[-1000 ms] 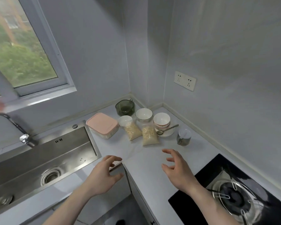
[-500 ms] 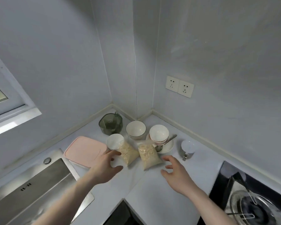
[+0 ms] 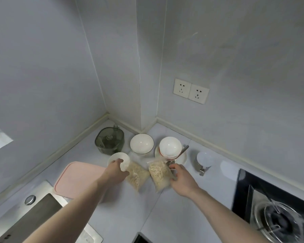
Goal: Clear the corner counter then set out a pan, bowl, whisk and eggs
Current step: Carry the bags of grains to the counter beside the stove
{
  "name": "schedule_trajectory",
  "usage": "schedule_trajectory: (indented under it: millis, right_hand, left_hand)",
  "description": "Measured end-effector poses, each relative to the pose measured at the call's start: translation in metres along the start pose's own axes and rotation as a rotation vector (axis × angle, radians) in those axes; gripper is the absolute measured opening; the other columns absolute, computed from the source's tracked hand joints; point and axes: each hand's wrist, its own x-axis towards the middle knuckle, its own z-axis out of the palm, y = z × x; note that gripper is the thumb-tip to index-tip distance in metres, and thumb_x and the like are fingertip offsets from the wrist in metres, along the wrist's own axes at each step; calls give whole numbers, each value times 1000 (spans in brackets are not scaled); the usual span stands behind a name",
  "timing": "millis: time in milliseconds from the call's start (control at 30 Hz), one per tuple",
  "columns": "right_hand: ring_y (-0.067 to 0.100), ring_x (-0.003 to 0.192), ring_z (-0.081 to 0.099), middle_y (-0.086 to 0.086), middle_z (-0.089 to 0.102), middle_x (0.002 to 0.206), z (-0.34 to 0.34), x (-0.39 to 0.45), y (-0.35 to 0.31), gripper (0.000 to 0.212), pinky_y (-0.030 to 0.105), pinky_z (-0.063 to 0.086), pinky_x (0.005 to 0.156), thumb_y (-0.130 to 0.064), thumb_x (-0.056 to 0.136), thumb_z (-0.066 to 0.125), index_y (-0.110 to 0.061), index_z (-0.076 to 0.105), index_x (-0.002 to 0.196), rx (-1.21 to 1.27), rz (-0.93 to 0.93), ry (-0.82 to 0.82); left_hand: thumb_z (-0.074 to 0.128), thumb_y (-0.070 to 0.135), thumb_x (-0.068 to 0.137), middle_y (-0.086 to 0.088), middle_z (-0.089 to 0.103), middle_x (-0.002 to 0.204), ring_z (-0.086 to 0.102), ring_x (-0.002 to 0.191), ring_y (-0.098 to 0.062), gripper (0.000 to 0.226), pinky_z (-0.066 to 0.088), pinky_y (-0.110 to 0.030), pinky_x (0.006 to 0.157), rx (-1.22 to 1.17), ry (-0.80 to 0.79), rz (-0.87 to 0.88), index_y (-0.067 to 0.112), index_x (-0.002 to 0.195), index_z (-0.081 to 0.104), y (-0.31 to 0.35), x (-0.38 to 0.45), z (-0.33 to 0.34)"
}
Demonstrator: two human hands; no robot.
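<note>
a: nearest to us, both bare forearms reach in over the corner counter [image 3: 165, 216]. the left hand [image 3: 115, 172] has its fingers curled over the rim of a small white tub [image 3: 118, 159], so that looks like a grip from above.

b: and the right hand [image 3: 182, 178]?

a: thumb and fingers pinch the right-hand edge of a clear bag of oats [image 3: 159, 174]. a second bag of oats [image 3: 137, 174] lies between the two hands, touching the left one, but i can't tell if it's held.

b: how will those bags handle?

a: soft and floppy, i'd judge, light, with loose contents that shift. better to take a bag by its sealed top or scoop under it; an edge pinch may let it sag.

b: just left of the left hand?

a: a pink lidded box [image 3: 77, 179], flat and stiff; two hands at the sides should suit it.

b: beyond the fingers?

a: a white bowl [image 3: 141, 143], then stacked bowls [image 3: 170, 149] on a saucer [image 3: 182, 158] with a spoon [image 3: 182, 151] tucked in. ceramic, so fragile and smooth; lift by the rim, and mind that spoon sliding off.

b: farther back?

a: a green tinted container [image 3: 110, 142] beyond the left hand, near the corner, and a small lidded jar [image 3: 204, 161] out to the right of the right hand. no pan, whisk or eggs in view; clearing has hardly started, by my reading.
</note>
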Motion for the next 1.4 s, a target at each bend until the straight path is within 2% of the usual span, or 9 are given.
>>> schedule_trajectory:
  millis: [133, 267, 533, 867, 933, 1033, 1133, 1233, 1400]
  right_hand:
    - [18, 129, 54, -6, 42, 149, 5, 23, -9, 56, 31, 42, 108, -18, 86, 58, -25, 48, 141, -108, -28, -16]
    - [17, 138, 43, -9, 38, 152, 10, 46, -22, 58, 28, 36, 113, -17, 91, 57, -23, 43, 147, -211, -54, -37]
    - [27, 135, 48, 0, 39, 151, 16, 87, -38, 57, 39, 40, 111, -18, 95, 54, -17, 39, 149, -365, -84, -121]
    - [28, 132, 52, 3, 48, 147, 24, 113, -35, 52, 39, 43, 109, -11, 96, 51, -17, 45, 148, -453, -76, -148]
    - [28, 127, 56, 2, 53, 142, 24, 114, -35, 48, 38, 45, 105, -10, 96, 52, -19, 52, 142, -466, -79, -115]
    - [27, 116, 61, 0, 62, 129, 26, 115, -35, 33, 37, 49, 95, -10, 94, 55, -22, 64, 124, -485, -82, -68]
    - [25, 106, 65, -1, 67, 117, 24, 111, -37, 23, 34, 51, 86, -13, 93, 58, -24, 70, 109, -500, -90, -31]
    - [24, 101, 66, -3, 69, 111, 20, 103, -36, 19, 33, 51, 81, -15, 93, 58, -25, 71, 102, -486, -109, -30]
    - [24, 91, 61, -4, 64, 103, 8, 77, -27, 19, 32, 47, 74, -12, 91, 52, -22, 67, 98, -452, -142, -72]
  left_hand:
    - [62, 27, 93, -11, 51, 147, 52, 131, -31, 61, 42, -35, 106, -10, -23, -71, 11, 148, 41, -9, 16, 6]
    - [57, 24, 94, -8, 58, 140, 58, 125, -28, 51, 44, -33, 104, -9, -36, -85, 12, 143, 49, -18, 27, 4]
    - [49, 28, 98, -10, 58, 142, 55, 129, -31, 44, 42, -36, 107, 1, 42, -116, 17, 140, 55, -26, 42, 3]
    - [42, 19, 98, -16, 61, 136, 59, 124, -34, 40, 46, -35, 102, 49, 3, -166, 15, 135, 59, -18, 55, -2]
    - [49, 24, 97, -11, 65, 131, 61, 120, -31, 36, 48, -33, 99, 16, -2, -173, 18, 128, 65, -18, 55, -5]
    - [62, 35, 90, -4, 74, 107, 69, 100, -26, 23, 56, -31, 85, -24, -11, -180, 22, 103, 75, -21, 56, -8]
    - [65, 33, 88, 1, 72, 91, 67, 87, -22, 11, 52, -28, 74, -38, 11, -139, 26, 82, 71, -20, 50, -8]
    - [62, 28, 90, 5, 70, 88, 63, 85, -21, 12, 48, -28, 73, -28, 50, -77, 25, 82, 70, -13, 36, -7]
    - [59, 31, 92, 11, 70, 81, 65, 81, -20, 14, 55, -33, 75, -59, 110, 64, 28, 80, 67, 0, -3, -2]
